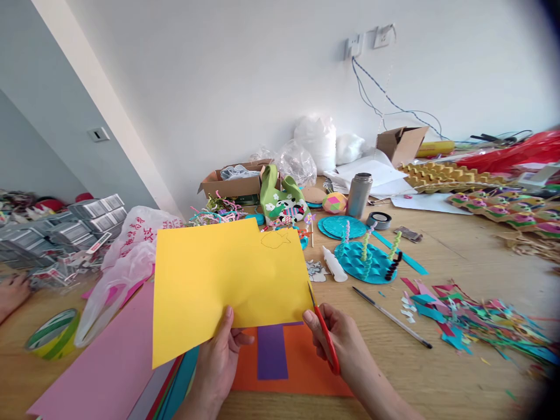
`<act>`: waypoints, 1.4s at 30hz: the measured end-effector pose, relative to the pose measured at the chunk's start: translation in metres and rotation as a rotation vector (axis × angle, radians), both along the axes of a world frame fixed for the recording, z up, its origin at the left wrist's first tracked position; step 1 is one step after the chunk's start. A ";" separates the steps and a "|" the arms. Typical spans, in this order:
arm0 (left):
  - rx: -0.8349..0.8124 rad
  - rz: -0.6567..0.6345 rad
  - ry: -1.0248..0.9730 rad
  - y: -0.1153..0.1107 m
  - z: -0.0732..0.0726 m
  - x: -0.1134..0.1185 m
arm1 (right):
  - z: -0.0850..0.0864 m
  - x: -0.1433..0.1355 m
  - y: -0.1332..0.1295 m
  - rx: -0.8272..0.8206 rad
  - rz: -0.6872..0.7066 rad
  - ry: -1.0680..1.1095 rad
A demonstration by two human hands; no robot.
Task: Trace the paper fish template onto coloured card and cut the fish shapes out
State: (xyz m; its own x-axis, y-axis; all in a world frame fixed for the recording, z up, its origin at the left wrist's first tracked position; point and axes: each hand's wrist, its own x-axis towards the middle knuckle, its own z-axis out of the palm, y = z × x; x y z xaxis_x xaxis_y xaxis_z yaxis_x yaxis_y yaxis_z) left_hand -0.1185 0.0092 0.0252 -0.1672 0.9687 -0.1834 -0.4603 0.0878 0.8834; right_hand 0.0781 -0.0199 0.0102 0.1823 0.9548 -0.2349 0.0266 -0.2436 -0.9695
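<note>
My left hand (219, 361) grips the lower edge of a large yellow sheet of paper (219, 274), thumb on the front. A small fish outline is drawn in pencil or pen near the sheet's upper right, beside a notch cut from its top edge. In my right hand (336, 338) are red-handled scissors (326, 335), their blades pointing up at the sheet's right edge. Under the yellow sheet lie an orange sheet (306, 361) and a purple strip (272, 353).
Coloured sheets (109, 350) and green-yellow tape (55, 333) lie left. Beyond are a glue bottle (335, 265), a blue disc with fuzzy stems (363, 262) and a metal flask (359, 195). A pen (394, 318) and paper scraps (472, 315) lie right. Another person's hand (13, 294) shows far left.
</note>
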 end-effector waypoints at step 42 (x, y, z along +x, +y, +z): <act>-0.004 0.031 0.007 0.002 0.001 -0.005 | -0.005 0.002 0.001 0.016 -0.001 -0.016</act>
